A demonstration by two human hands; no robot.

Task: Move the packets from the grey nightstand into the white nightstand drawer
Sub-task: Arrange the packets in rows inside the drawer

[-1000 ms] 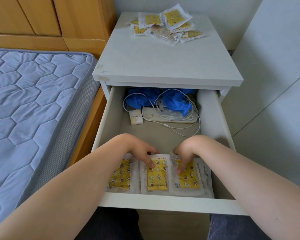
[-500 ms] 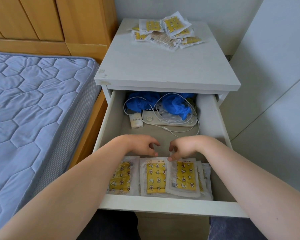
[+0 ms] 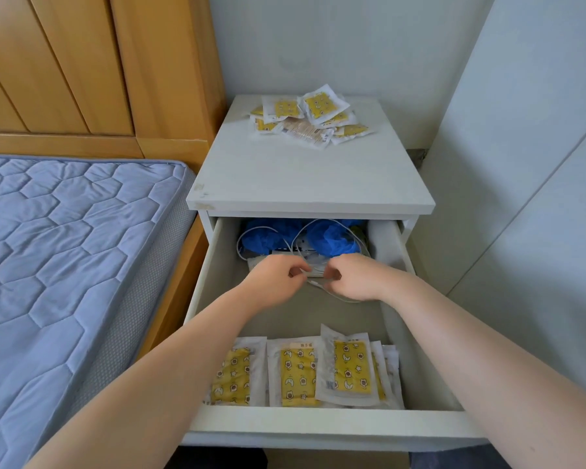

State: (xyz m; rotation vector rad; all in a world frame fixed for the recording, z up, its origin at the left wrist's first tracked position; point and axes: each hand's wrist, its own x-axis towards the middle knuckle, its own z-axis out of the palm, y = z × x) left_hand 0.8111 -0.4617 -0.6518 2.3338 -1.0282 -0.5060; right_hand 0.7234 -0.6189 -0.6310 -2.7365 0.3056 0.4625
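Several yellow-and-white packets [image 3: 298, 372] lie side by side at the front of the open white drawer [image 3: 318, 422]. A loose pile of the same packets [image 3: 310, 118] sits at the back of the nightstand top [image 3: 305, 177]. My left hand [image 3: 278, 279] and my right hand [image 3: 356, 277] hover close together over the middle of the drawer, fingers loosely curled, holding nothing. They are apart from both groups of packets.
At the drawer's back lie blue crumpled material [image 3: 332, 240], a white cable [image 3: 335, 294] and a small white device, partly hidden by my hands. A blue quilted mattress [image 3: 65, 265] and wooden headboard [image 3: 99, 62] stand left; a pale panel [image 3: 521, 198] stands right.
Both hands have let go of the packets at the drawer's front and have risen toward the back of the drawer. The packets stay where they were laid.
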